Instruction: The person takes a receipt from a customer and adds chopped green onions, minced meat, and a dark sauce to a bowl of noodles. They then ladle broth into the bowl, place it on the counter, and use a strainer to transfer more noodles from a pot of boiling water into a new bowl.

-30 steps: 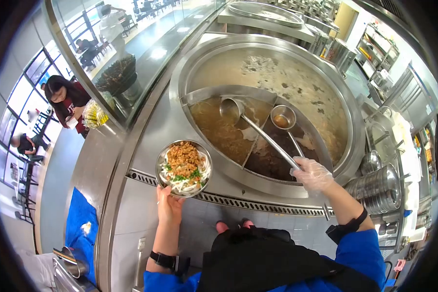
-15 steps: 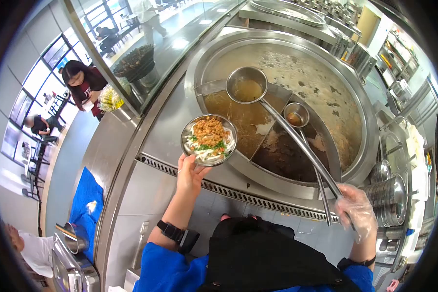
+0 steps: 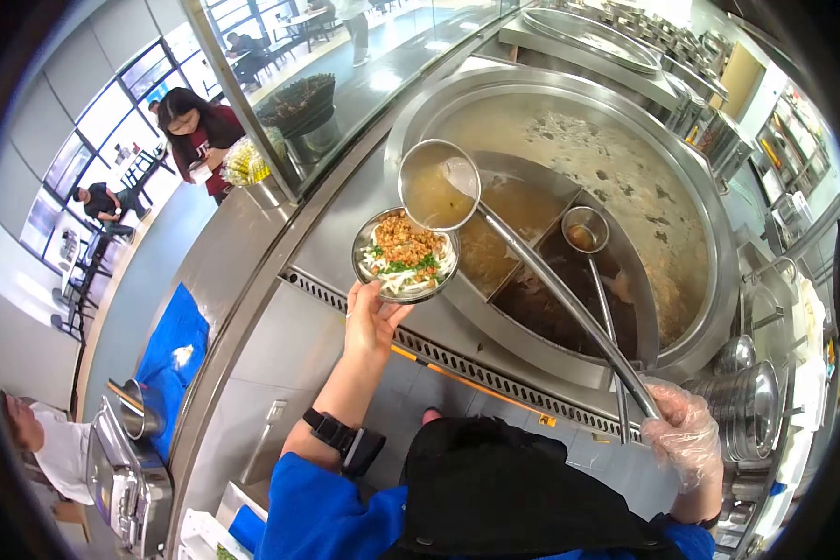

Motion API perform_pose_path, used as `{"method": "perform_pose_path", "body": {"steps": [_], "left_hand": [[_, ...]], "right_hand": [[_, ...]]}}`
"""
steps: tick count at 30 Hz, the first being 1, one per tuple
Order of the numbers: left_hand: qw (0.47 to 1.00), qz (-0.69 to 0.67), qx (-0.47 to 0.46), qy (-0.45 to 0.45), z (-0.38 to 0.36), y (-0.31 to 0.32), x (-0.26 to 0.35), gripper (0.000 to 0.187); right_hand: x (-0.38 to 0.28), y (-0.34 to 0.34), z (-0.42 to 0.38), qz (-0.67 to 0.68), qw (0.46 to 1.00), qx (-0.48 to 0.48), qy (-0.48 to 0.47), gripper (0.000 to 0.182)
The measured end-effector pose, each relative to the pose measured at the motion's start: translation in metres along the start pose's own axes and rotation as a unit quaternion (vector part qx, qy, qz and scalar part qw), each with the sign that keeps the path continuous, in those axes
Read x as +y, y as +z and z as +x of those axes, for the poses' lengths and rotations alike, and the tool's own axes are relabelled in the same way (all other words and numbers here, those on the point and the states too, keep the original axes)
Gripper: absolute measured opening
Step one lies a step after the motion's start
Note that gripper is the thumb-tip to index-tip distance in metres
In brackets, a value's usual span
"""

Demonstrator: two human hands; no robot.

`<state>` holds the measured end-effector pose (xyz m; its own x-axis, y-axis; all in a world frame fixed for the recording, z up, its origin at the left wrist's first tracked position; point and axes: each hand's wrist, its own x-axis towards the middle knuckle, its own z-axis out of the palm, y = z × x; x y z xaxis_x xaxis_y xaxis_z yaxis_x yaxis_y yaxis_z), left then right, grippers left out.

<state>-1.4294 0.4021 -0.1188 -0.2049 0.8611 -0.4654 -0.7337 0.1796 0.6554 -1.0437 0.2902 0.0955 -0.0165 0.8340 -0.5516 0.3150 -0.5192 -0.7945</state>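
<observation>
My left hand (image 3: 371, 327) grips the near edge of a metal bowl (image 3: 388, 290) of white noodles topped with brown minced meat and chopped greens (image 3: 411, 246). In a clear plastic glove, my right hand (image 3: 683, 431) is closed round the long handle of a big ladle (image 3: 569, 313). The ladle's round cup holds pale broth (image 3: 436, 194) and overlaps the bowl's upper right rim in this view. Below the ladle lies a divided round pot (image 3: 411, 121) with clear, dark and cloudy broths. A smaller ladle (image 3: 585, 230) rests over the dark broth section, its handle crossing under the big one.
A glass screen (image 3: 383, 56) borders the counter at upper left, with a person (image 3: 196, 140) beyond it. Stacked metal bowls (image 3: 749, 411) stand at right. A blue cloth (image 3: 175, 359) and a metal container (image 3: 142, 411) lie on the left counter, near another person in white (image 3: 61, 448).
The big ladle has moved left from over the pot to the bowl's rim. My left hand holds the bowl in nearly the same place, and the view has shifted slightly.
</observation>
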Motion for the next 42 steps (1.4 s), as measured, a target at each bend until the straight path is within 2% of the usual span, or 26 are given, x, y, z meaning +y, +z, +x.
{"method": "perform_pose_path", "body": {"steps": [6, 10, 11, 15, 17, 18, 21, 24, 26, 28, 29, 32, 33, 35, 36, 37, 38, 40, 42], "left_hand": [[0.999, -0.001, 0.034, 0.017, -0.022, 0.003, 0.005, 0.051], [0.999, -0.003, 0.026, 0.034, -0.032, -0.011, -0.002, 0.055], [0.999, -0.001, 0.046, 0.026, -0.036, 0.002, 0.007, 0.055], [0.998, -0.018, 0.043, 0.043, -0.043, -0.018, -0.006, 0.057], [0.998, -0.024, 0.040, 0.048, -0.047, -0.028, -0.007, 0.057], [0.997, -0.022, 0.056, 0.039, -0.053, -0.014, 0.006, 0.057], [0.997, -0.031, 0.044, 0.046, -0.050, -0.033, 0.007, 0.056], [0.997, -0.047, 0.041, 0.041, -0.046, -0.053, 0.013, 0.054], [0.997, -0.052, 0.053, 0.030, -0.049, -0.053, 0.032, 0.052], [0.996, -0.062, 0.058, 0.027, -0.044, -0.072, 0.042, 0.051], [0.996, -0.066, 0.062, 0.026, -0.041, -0.084, 0.048, 0.051], [0.993, -0.079, 0.081, 0.031, -0.030, -0.127, 0.073, 0.049], [0.992, -0.079, 0.089, 0.038, -0.027, -0.144, 0.085, 0.048], [0.989, -0.069, 0.111, 0.063, -0.022, -0.189, 0.109, 0.047], [0.988, -0.064, 0.125, 0.070, -0.020, -0.213, 0.117, 0.047], [0.983, -0.096, 0.138, 0.076, -0.018, -0.239, 0.126, 0.035], [0.979, -0.103, 0.154, 0.085, -0.018, -0.262, 0.136, 0.036], [0.971, -0.115, 0.179, 0.106, -0.017, -0.303, 0.159, 0.037], [0.956, -0.117, 0.237, 0.132, -0.014, -0.347, 0.179, 0.038]], "right_hand": [[-0.001, -0.009, 0.006, 0.042, 0.995, -0.064, -0.064, 0.054], [0.012, -0.010, 0.005, 0.000, 0.993, -0.070, -0.091, 0.054], [-0.013, -0.022, 0.010, -0.008, 0.994, -0.081, -0.076, 0.053], [0.018, -0.020, 0.012, -0.017, 0.990, -0.082, -0.113, 0.049], [0.021, -0.011, 0.011, 0.009, 0.993, -0.066, -0.096, 0.049], [-0.007, -0.019, 0.013, 0.023, 0.995, -0.067, -0.066, 0.049], [-0.011, -0.010, 0.013, 0.013, 0.998, -0.057, 0.009, 0.046], [0.029, 0.000, 0.030, 0.223, 0.973, -0.010, -0.055, 0.043], [0.014, -0.002, 0.041, 0.265, 0.959, -0.095, -0.028, 0.040], [0.005, 0.017, 0.055, 0.308, 0.940, -0.142, 0.025, 0.039], [0.010, 0.027, 0.063, 0.269, 0.954, -0.135, -0.001, 0.039], [0.015, 0.078, 0.079, 0.273, 0.961, 0.012, -0.043, 0.042], [0.013, 0.089, 0.094, 0.225, 0.974, -0.016, -0.016, 0.042], [0.017, 0.120, 0.116, 0.213, 0.977, -0.006, -0.021, 0.041], [0.029, 0.129, 0.125, 0.205, 0.979, 0.002, -0.018, 0.041], [0.048, 0.130, 0.141, 0.171, 0.984, 0.027, -0.037, 0.040], [0.067, 0.131, 0.157, 0.136, 0.988, 0.054, -0.053, 0.039], [0.028, 0.175, 0.152, 0.208, 0.974, 0.083, 0.023, 0.036], [0.022, 0.199, 0.165, 0.228, 0.966, 0.113, 0.044, 0.033]]}}
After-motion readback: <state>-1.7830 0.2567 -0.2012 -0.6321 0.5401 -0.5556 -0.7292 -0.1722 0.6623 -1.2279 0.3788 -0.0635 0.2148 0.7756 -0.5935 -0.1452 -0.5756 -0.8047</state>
